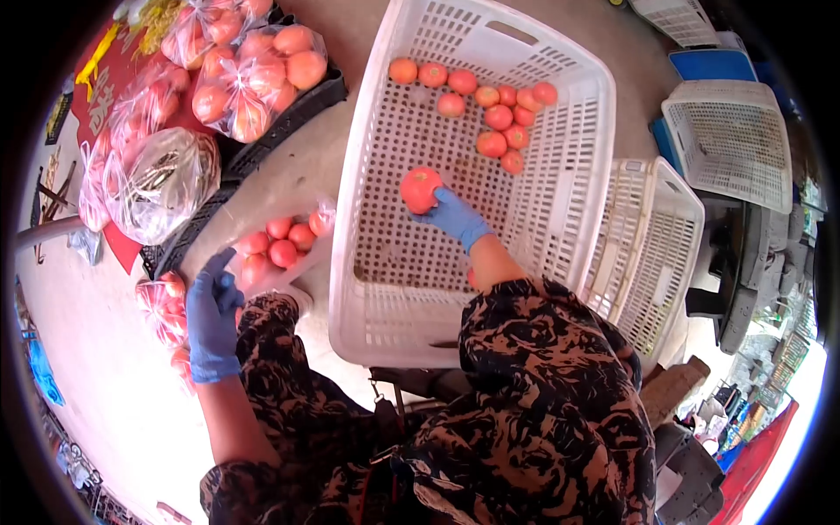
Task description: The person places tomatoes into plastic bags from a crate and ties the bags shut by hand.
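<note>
My right hand [455,219], in a blue glove, grips a large red tomato [421,189] above the floor of a white slatted plastic crate [472,328]. More tomatoes [499,117] lie loose along the crate's far end and right corner. My left hand [213,319], also gloved in blue, is closed at the edge of a clear plastic bag [302,265] to the left of the crate. Several tomatoes [283,253] show inside that bag. The film between my left fingers is hard to make out.
Knotted bags of tomatoes [254,83] fill dark crates at the upper left, beside a bundle of clear plastic bags [166,179]. Another tomato bag [162,311] lies on the floor at left. White crates [656,245] stand to the right.
</note>
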Action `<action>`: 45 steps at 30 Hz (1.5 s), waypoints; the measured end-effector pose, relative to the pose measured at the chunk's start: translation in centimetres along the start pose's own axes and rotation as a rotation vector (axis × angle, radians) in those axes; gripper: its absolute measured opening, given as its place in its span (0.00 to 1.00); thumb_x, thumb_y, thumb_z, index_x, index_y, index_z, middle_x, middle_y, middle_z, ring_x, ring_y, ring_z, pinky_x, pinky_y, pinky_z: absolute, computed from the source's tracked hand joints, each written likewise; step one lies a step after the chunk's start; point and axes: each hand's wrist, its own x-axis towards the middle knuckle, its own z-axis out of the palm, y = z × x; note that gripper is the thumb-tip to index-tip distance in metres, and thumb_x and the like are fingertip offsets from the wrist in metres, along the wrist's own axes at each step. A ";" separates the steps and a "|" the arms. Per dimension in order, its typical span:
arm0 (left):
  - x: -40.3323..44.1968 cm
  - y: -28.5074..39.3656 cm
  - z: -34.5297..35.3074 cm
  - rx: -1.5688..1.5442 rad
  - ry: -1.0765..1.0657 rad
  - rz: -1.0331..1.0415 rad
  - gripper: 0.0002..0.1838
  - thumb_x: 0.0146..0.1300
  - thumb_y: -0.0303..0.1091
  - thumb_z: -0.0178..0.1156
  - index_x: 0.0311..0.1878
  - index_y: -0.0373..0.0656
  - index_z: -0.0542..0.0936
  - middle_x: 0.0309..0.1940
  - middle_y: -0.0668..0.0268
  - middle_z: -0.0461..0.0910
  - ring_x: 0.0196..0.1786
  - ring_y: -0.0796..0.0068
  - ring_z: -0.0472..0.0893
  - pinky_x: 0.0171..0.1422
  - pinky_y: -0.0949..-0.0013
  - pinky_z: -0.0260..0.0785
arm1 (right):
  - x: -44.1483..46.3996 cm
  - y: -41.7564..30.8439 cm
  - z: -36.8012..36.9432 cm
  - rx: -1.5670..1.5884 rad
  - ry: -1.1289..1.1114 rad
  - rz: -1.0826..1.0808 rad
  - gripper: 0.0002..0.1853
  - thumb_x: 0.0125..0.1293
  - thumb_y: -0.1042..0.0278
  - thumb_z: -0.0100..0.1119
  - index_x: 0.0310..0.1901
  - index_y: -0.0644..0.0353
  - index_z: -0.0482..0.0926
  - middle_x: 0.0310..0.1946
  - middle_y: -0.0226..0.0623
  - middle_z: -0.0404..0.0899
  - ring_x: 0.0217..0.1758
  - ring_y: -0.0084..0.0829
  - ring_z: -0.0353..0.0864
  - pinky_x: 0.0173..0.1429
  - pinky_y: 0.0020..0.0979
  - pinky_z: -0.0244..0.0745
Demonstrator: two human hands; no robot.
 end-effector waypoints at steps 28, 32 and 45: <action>-0.9 -1.5 -5.2 -0.259 -0.093 -0.022 0.09 0.60 0.36 0.54 0.39 0.43 0.77 0.25 0.73 0.70 0.18 0.86 0.59 0.24 0.80 0.53 | 8.1 15.5 28.0 -0.211 -0.333 0.183 0.21 0.59 0.47 0.51 0.45 0.55 0.74 0.39 0.38 0.78 0.42 0.38 0.77 0.48 0.49 0.73; -1.5 -0.4 -5.6 -0.354 -0.080 -0.093 0.07 0.58 0.35 0.57 0.37 0.45 0.77 0.23 0.74 0.69 0.18 0.86 0.58 0.24 0.80 0.51 | 8.6 15.8 29.4 -0.241 0.171 0.430 0.28 0.55 0.44 0.53 0.52 0.52 0.68 0.49 0.37 0.71 0.49 0.38 0.71 0.43 0.44 0.73; -0.7 -2.2 -5.1 -0.058 -0.092 0.178 0.09 0.61 0.38 0.54 0.41 0.45 0.75 0.34 0.71 0.75 0.21 0.85 0.58 0.27 0.79 0.53 | -3.7 -2.6 26.4 -0.773 -0.376 -0.421 0.12 0.65 0.70 0.51 0.46 0.66 0.76 0.37 0.36 0.79 0.40 0.23 0.78 0.48 0.26 0.75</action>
